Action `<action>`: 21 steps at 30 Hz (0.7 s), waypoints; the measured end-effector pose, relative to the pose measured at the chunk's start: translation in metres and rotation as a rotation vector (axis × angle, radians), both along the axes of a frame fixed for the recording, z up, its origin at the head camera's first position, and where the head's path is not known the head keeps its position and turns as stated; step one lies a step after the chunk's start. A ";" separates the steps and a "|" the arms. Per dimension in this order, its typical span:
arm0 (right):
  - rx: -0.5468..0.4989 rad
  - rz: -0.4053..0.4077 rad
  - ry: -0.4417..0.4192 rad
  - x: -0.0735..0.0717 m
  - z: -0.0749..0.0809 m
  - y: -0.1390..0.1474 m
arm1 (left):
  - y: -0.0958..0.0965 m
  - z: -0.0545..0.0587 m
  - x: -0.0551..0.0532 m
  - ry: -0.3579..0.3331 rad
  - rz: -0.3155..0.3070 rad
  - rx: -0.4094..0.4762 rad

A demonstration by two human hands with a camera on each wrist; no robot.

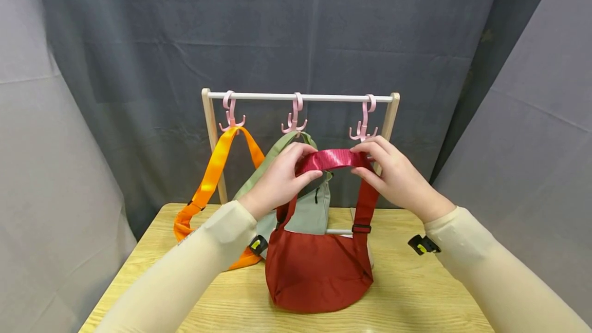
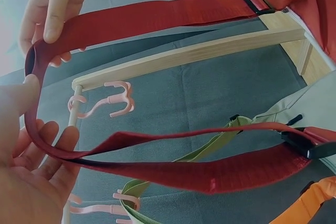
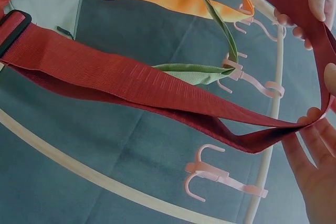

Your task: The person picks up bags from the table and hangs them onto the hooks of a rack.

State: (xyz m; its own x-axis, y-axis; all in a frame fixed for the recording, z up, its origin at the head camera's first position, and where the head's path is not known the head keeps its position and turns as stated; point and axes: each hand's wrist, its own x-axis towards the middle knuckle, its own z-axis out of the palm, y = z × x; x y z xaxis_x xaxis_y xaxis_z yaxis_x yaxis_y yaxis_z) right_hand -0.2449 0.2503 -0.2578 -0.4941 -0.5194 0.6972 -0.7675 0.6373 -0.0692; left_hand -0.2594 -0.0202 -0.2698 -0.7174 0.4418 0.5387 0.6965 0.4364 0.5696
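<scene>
A dark red shoulder bag [image 1: 319, 274] hangs upright from its wide strap in front of the rack, its bottom low over the table. My left hand [image 1: 283, 176] pinches the strap [image 1: 335, 158] at its left top bend, thumb below and fingers above. The right hand [image 1: 399, 179] pinches the same strap at the right bend, just under the right pink hook [image 1: 364, 122]. Between both hands the strap runs as a short, nearly level span. In the right wrist view the doubled strap [image 3: 121, 80] slopes down from the fingers to a black buckle [image 3: 14, 31].
A white rod [image 1: 263, 96] on wooden posts carries three pink hooks. An orange strap [image 1: 217, 163] hangs from the left hook and a grey-green bag [image 1: 312, 212] from the middle one [image 1: 294, 117], behind the red bag. The wooden table [image 1: 416, 281] lies below; grey curtains surround it.
</scene>
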 end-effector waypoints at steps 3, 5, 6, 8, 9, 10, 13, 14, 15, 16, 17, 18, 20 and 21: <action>0.003 -0.002 0.000 -0.002 0.000 0.001 | 0.001 0.001 -0.001 0.002 0.005 -0.005; 0.006 -0.005 0.004 -0.003 0.001 0.002 | 0.001 0.001 -0.004 0.011 0.007 -0.012; 0.009 -0.009 0.009 -0.005 0.001 0.002 | 0.002 0.001 -0.005 0.016 0.007 -0.017; 0.009 -0.013 0.018 -0.007 0.001 0.004 | 0.003 0.002 -0.008 0.025 0.009 -0.027; 0.007 -0.013 0.022 -0.009 0.001 0.004 | 0.004 0.002 -0.010 0.029 0.008 -0.032; 0.005 -0.013 0.027 -0.011 0.000 0.004 | 0.004 0.003 -0.011 0.032 0.009 -0.036; -0.008 -0.011 0.029 -0.014 0.000 0.005 | 0.005 0.005 -0.014 0.017 0.010 -0.038; -0.013 -0.013 0.027 -0.015 0.000 0.005 | 0.006 0.006 -0.015 0.012 0.010 -0.037; -0.016 -0.016 0.022 -0.016 0.000 0.005 | 0.006 0.007 -0.016 0.007 0.010 -0.035; -0.018 -0.021 0.021 -0.016 0.001 0.006 | 0.006 0.007 -0.017 0.002 0.010 -0.033; -0.020 -0.027 0.017 -0.017 0.001 0.006 | 0.007 0.008 -0.018 -0.004 0.009 -0.031; -0.020 -0.034 0.013 -0.017 0.001 0.006 | 0.007 0.008 -0.019 -0.009 0.008 -0.030; -0.022 -0.043 0.006 -0.018 0.002 0.007 | 0.008 0.008 -0.022 -0.024 0.006 -0.026; -0.023 -0.045 0.003 -0.019 0.002 0.007 | 0.008 0.008 -0.023 -0.033 0.004 -0.024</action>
State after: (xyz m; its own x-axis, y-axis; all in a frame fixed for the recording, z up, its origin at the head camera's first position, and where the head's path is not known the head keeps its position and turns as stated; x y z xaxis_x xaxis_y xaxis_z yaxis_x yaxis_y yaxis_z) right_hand -0.2634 0.2572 -0.2556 -0.5144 -0.4807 0.7101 -0.7384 0.6694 -0.0817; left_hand -0.2821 -0.0123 -0.2614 -0.7366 0.4510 0.5040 0.6755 0.4532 0.5816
